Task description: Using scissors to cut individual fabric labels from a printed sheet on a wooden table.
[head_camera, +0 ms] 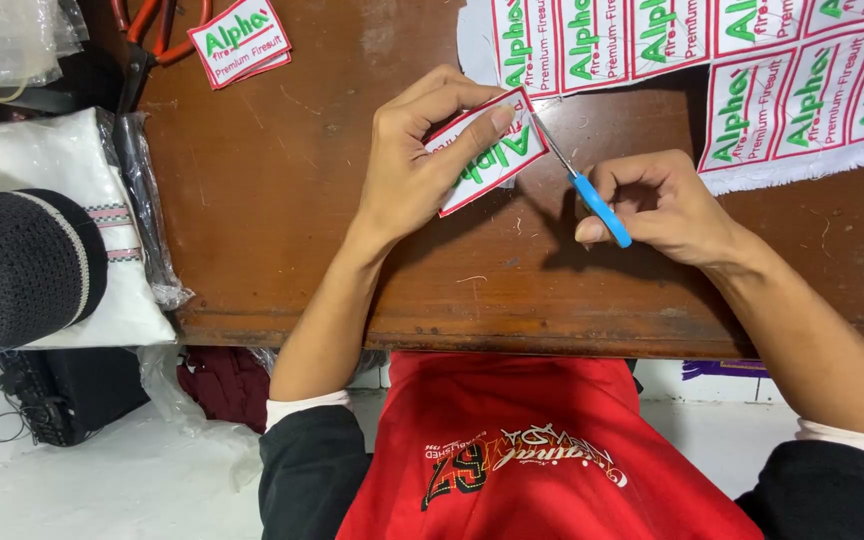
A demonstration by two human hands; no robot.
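Head view: left hand [407, 170] fingers pinch white red-edged patch [487, 152] above brown bench [282, 200]. Right hand [662, 205] fingers grip blue-handled scissors [584, 190], blades touching patch's right edge. Uncut patch sheet [752, 70] beyond.

A scratched, reddish-brown wooden tabletop [282, 190] filled the upper view, its worn front edge running straight across. Below that edge lay a pale, whitish floor [82, 480]. Beneath the table's left end sat a black boxy object [72, 395] with loose cables. Even, soft light fell from above, casting short shadows on the wood.
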